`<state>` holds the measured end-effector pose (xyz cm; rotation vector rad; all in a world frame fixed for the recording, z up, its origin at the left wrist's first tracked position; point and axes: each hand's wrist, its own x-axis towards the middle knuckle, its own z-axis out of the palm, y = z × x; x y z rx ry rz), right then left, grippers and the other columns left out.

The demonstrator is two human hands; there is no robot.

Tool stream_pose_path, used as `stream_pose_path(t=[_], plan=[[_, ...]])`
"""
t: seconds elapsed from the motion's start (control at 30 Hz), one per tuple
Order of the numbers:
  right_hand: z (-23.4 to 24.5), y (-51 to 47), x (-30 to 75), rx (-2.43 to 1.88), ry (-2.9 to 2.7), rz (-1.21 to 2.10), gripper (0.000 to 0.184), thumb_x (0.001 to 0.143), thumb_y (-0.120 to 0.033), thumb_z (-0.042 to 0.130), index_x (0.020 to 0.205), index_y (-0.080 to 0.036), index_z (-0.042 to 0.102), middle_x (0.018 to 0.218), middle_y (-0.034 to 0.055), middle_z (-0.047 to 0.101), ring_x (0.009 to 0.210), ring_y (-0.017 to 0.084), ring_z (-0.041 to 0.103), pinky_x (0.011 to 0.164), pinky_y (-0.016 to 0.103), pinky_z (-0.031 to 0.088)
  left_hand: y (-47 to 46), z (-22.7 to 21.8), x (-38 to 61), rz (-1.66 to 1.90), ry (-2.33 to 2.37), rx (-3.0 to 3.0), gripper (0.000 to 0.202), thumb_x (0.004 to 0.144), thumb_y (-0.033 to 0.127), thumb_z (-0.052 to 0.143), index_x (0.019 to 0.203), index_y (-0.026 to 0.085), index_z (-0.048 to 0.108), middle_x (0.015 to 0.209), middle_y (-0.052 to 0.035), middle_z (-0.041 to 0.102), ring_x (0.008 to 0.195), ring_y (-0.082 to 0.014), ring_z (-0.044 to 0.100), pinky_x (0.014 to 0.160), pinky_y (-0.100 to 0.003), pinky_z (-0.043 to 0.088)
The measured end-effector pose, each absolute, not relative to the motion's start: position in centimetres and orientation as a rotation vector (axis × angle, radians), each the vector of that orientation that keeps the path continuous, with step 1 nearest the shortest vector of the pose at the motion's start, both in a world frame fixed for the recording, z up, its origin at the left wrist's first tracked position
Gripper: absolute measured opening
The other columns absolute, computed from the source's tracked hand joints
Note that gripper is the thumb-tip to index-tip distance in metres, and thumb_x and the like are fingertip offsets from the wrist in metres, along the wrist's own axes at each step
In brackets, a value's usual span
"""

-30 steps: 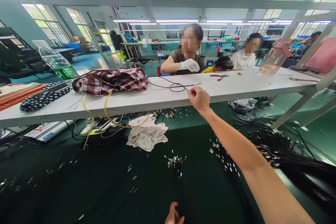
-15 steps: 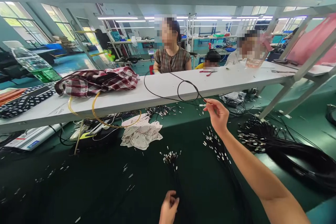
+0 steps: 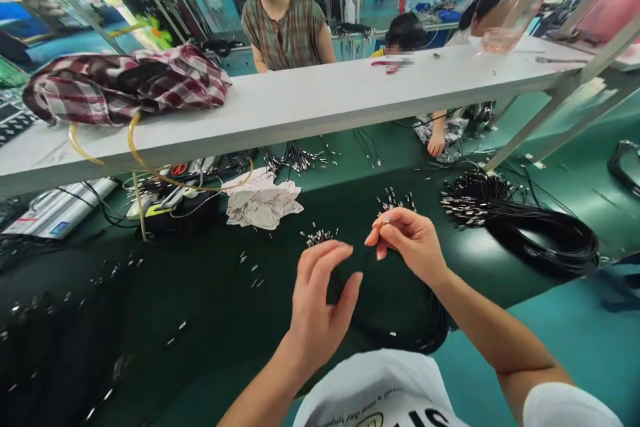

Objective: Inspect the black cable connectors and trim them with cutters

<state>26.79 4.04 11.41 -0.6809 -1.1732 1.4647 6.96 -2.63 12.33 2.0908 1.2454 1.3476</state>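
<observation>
My right hand (image 3: 413, 243) is raised over the green work surface, thumb and fingertips pinched on the end of a thin black cable; a small shiny tip shows between them. Most of that cable is lost against the dark surface. To its left, my left hand (image 3: 323, 303) is open, thumb and fingers curved apart with nothing between them. Behind and below both hands lies a looped bundle of black cables (image 3: 434, 323). Silver connector ends (image 3: 320, 236) show just beyond my left hand, and more connector ends (image 3: 395, 200) show beyond my right.
A coiled cable bundle (image 3: 550, 233) lies at the right. Crumpled white paper (image 3: 265, 203) rests left of centre. A white shelf (image 3: 300, 97) crosses ahead, bearing a checked cloth (image 3: 130, 83) and a pink-tinted bottle (image 3: 505, 30). A co-worker's hand (image 3: 437, 142) reaches beneath it; a person (image 3: 287, 30) sits opposite.
My right hand has come down and nearer from shelf height, and the cable loop no longer hangs before the shelf. My left hand has risen toward it and opened. The view has tilted down.
</observation>
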Motion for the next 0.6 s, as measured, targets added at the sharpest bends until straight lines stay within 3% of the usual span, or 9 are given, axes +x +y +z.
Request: stream_pose_path(t=[0.23, 0.33, 0.43, 0.6], plan=[[7.5, 1.9, 25.4, -0.747, -1.053, 1.731, 0.017, 0.084, -0.024, 0.076, 0.101, -0.020, 0.073, 0.092, 0.0038, 0.075, 0.073, 0.009, 0.069, 0.074, 0.023, 0.058, -1.5, 6.7, 8.3, 1.157, 1.130, 1.369, 0.018, 0.092, 0.023, 0.065, 0.109, 0.021, 0.062, 0.104, -0.0047, 0.069, 0.094, -0.0162, 0.068, 0.087, -0.032, 0.055], [6.9, 1.6, 25.3, -0.831, -1.040, 1.693, 0.016, 0.082, -0.026, 0.078, 0.097, -0.021, 0.076, 0.095, 0.0024, 0.075, 0.069, 0.007, 0.067, 0.072, 0.023, 0.057, -2.1, 6.4, 8.1, 1.174, 1.115, 1.219, 0.021, 0.090, 0.025, 0.068, 0.109, 0.019, 0.062, 0.098, -0.0055, 0.068, 0.090, -0.0162, 0.067, 0.081, -0.030, 0.057], [7.1, 1.2, 25.0, -0.914, -1.062, 1.653, 0.015, 0.079, -0.029, 0.080, 0.093, -0.022, 0.077, 0.098, 0.0023, 0.075, 0.080, 0.010, 0.069, 0.076, 0.024, 0.058, -2.6, 6.4, 8.1, 1.179, 1.119, 1.138, 0.024, 0.087, 0.027, 0.070, 0.108, 0.018, 0.061, 0.091, -0.0044, 0.066, 0.083, -0.0147, 0.065, 0.074, -0.028, 0.058], [7.4, 0.7, 24.4, -0.980, -1.108, 1.671, 0.019, 0.078, -0.036, 0.081, 0.089, -0.020, 0.077, 0.089, 0.0031, 0.075, 0.084, 0.015, 0.070, 0.083, 0.031, 0.057, -3.1, 6.2, 8.1, 1.183, 1.083, 1.090, 0.021, 0.088, 0.027, 0.070, 0.105, 0.018, 0.062, 0.100, -0.0062, 0.069, 0.086, -0.0151, 0.067, 0.078, -0.029, 0.058]])
